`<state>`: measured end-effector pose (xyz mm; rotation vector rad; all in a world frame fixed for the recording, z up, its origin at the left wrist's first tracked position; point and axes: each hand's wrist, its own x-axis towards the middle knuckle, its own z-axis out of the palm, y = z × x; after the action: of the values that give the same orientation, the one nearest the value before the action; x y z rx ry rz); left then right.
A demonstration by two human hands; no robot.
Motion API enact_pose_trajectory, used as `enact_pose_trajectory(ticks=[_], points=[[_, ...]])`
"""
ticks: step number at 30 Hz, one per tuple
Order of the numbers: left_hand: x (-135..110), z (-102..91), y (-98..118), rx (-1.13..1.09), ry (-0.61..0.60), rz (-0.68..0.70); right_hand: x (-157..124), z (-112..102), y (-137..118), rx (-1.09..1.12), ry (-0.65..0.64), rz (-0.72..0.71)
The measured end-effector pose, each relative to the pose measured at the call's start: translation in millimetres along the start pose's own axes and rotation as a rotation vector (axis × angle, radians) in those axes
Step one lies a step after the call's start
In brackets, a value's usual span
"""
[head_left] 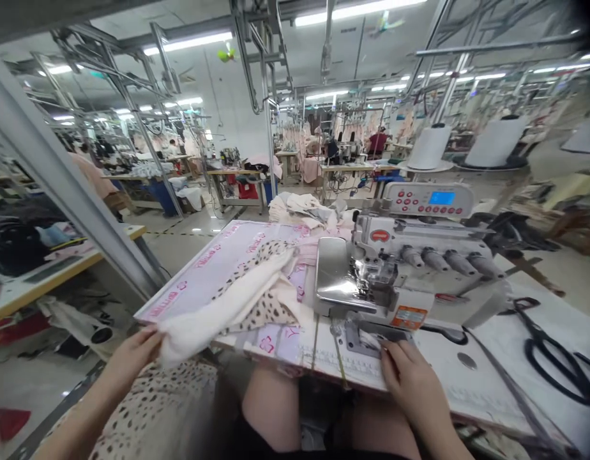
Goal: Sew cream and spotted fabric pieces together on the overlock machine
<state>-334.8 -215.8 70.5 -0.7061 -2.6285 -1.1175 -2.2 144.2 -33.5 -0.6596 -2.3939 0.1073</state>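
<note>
Head view: cloth [232, 300] lies rumpled on the bench [472, 383], left of the machine [385, 268]; no finished seam is discernible.
Left hand [144, 345] pinches the cloth's near end in a narrow grip; right hand [410, 370] curls at the machine's front, whether holding anything I cannot tell. What is left does not show. Fluffy white pile folds over dark-spotted cream; the steel cover [340, 271] is flat, glossy.
</note>
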Motion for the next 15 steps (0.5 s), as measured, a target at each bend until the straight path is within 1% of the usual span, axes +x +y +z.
enact_pose_trajectory(ticks=[1, 2, 3, 4, 6, 8, 9, 10, 11, 12, 13, 14, 15], points=[[-4, -3.8, -5, 0.045, 0.047, -0.028, 0, 0, 0, -0.013, -0.003, -0.003], [-5, -3.8, -2, 0.076, 0.106, -0.020, 1, 0, 0, -0.025, -0.007, -0.007], [-3, 0.1, 8, 0.082, 0.156, 0.027, 1, -1, 1, -0.034, -0.011, -0.012], [3, 7.8, 23, 0.049, 0.193, 0.131, 1, -1, 1, -0.041, -0.013, -0.014], [20, 34.0, 66, -0.030, 0.079, 0.307, 1, 0, 1, -0.047, -0.018, -0.010], [43, 70.5, 113, -0.082, -0.095, 0.468, 2, 1, 0, -0.041, -0.026, 0.001], [55, 90.0, 134, -0.101, -0.174, 0.525, 2, 2, 0, -0.033, -0.029, 0.009], [66, 108.6, 153, -0.116, -0.241, 0.551, 2, 2, 0, -0.021, -0.032, 0.019], [77, 125.2, 168, -0.127, -0.302, 0.551, 2, 1, -1, -0.005, -0.035, 0.029], [88, 138.7, 180, -0.136, -0.362, 0.521, 1, 0, -1, 0.016, -0.039, 0.042], [99, 148.4, 188, -0.148, -0.419, 0.474, 1, -4, -3, 0.041, -0.049, 0.059], [109, 153.9, 191, -0.165, -0.468, 0.419, 1, -8, -6, 0.070, -0.063, 0.075], [118, 155.2, 191, -0.191, -0.508, 0.360, 1, -14, -11, 0.104, -0.078, 0.090]])
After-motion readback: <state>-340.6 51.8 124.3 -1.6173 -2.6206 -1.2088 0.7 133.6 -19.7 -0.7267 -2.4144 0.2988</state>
